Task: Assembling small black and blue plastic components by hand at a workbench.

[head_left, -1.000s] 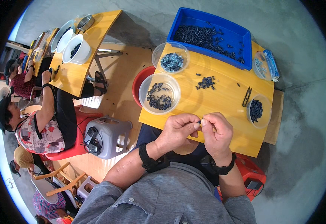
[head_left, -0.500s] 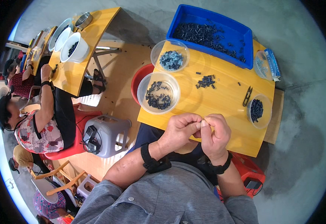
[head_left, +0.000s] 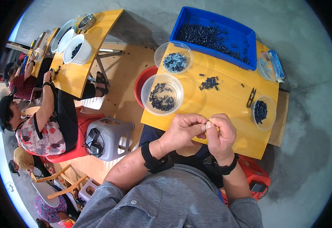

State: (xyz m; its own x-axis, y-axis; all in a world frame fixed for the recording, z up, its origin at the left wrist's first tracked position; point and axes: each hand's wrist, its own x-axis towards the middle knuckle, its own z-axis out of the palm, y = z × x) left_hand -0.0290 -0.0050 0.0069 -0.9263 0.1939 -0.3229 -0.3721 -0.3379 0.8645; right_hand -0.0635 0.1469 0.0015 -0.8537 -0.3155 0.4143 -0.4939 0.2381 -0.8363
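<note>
My left hand (head_left: 185, 130) and my right hand (head_left: 220, 136) meet fingertip to fingertip over the near edge of the yellow table (head_left: 211, 104). Both are pinched closed; whatever they hold is too small and covered to make out. Beyond them lies a small pile of short black cylindrical pieces (head_left: 210, 83). Left of the pile stands a clear round tub (head_left: 144, 91) with more black pieces in it. A smaller clear tub (head_left: 271, 114) of dark pieces sits at the right edge, beside black thread snips (head_left: 251, 97).
A blue tray (head_left: 211, 52) of black pieces fills the table's far side. Another tub (head_left: 157, 57) holds bluish bits, with a red bucket (head_left: 138, 89) below. At right are a small clear container (head_left: 265, 70) and a blue packet (head_left: 276, 64). Other people sit at tables on the left.
My hands stay pinched together in nearly the same place. The whole view has shifted very slightly; nothing on the table has visibly moved.
</note>
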